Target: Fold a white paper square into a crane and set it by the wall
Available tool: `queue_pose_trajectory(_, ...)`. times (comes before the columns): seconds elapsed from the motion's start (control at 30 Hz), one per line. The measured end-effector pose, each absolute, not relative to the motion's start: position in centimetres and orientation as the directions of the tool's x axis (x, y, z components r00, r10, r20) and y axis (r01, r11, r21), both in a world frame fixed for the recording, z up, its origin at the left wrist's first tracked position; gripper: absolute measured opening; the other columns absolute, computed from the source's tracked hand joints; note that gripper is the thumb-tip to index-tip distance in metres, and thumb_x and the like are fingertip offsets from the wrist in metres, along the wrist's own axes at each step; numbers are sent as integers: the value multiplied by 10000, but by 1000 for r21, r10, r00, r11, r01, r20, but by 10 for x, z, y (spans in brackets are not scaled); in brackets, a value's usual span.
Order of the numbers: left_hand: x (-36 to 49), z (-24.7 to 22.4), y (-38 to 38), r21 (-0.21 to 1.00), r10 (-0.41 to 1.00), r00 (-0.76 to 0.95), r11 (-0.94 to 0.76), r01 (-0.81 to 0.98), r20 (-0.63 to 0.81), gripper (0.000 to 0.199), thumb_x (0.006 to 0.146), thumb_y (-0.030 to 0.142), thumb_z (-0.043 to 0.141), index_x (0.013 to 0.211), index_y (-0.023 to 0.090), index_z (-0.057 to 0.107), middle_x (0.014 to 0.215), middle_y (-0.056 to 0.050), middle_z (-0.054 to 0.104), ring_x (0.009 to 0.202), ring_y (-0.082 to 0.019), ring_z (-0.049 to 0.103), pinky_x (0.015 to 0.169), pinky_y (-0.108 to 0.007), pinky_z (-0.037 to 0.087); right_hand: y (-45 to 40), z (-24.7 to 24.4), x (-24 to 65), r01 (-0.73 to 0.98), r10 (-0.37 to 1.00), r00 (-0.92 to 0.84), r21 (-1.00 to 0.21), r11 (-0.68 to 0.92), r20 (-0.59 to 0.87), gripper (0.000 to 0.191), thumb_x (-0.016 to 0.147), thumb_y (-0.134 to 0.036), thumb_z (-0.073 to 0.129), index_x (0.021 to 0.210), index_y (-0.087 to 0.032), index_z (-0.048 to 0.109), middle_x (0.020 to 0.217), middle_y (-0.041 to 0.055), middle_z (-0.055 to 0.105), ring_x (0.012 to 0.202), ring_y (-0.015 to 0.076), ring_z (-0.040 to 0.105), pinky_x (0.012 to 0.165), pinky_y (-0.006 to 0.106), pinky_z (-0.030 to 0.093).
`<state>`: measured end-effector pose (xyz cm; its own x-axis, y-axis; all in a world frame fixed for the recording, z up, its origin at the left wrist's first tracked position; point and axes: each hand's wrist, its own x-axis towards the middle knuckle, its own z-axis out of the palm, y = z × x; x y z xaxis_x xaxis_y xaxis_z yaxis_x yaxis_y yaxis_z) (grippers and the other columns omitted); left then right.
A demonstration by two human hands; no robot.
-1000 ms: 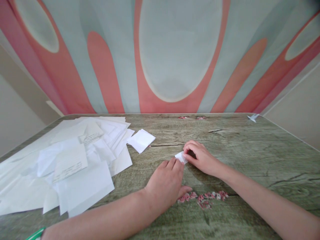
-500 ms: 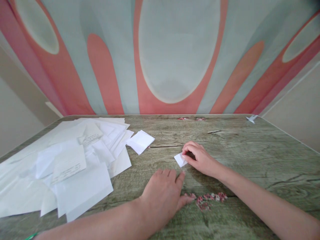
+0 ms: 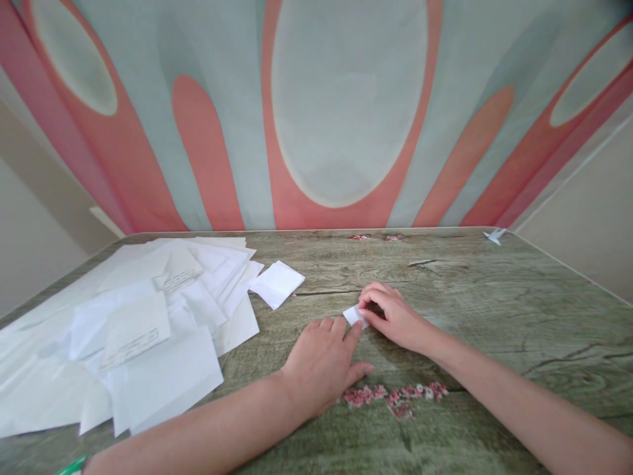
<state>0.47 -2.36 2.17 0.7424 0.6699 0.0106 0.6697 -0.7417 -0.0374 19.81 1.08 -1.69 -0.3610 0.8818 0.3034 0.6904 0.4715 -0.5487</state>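
Note:
A small folded square of white paper (image 3: 352,314) lies on the wood-grain table. My right hand (image 3: 388,313) pinches its right side between thumb and fingertips, covering that edge. Just left of it, my left hand (image 3: 324,359) rests palm down with its fingers apart, and the index fingertip touches the paper's lower edge. The left thumb points toward the right over the tabletop. Left of and behind the hands lies a small stack of white paper squares (image 3: 277,284).
A wide heap of white paper sheets (image 3: 168,382), some with printed lines, covers the table's left side. A folded white paper shape (image 3: 494,235) sits at the far right corner. Pink floral patterns (image 3: 415,394) mark the tabletop (image 3: 494,297). A painted wall (image 3: 346,218) stands behind.
My left hand has moved up and slightly left, bringing its index fingertip onto the paper's lower edge. The right hand keeps its pinch in nearly the same place.

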Motion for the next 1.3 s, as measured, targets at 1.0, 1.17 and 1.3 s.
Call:
queue_pose_trajectory(1.0,5,23,-22,-75,664,748,-746,662,-9,543,831,542,446,1236,181,455,953,-102,588,877,-267,557,727,-395,469,10,-27,201,910,944,-127,-343,232,303,482,780,-431,535,1180,-175,455,1209,127,494,1141,276,416,937,444,329)
queue_pose_trajectory(1.17,4,27,-23,-73,657,753,-753,654,-22,537,829,542,450,1220,175,471,947,-103,588,877,-267,558,729,-401,469,9,-28,200,911,944,-121,-343,228,307,447,795,-411,523,1176,-184,464,1218,120,490,1147,269,415,943,437,326)
queue_pose_trajectory(1.3,4,29,-25,-81,655,756,-754,652,-19,516,828,544,449,1180,172,504,937,-100,587,871,-268,556,728,-405,467,9,-28,200,913,942,-117,-340,227,314,435,797,-400,523,1169,-178,470,1214,121,493,1138,267,421,939,435,334)
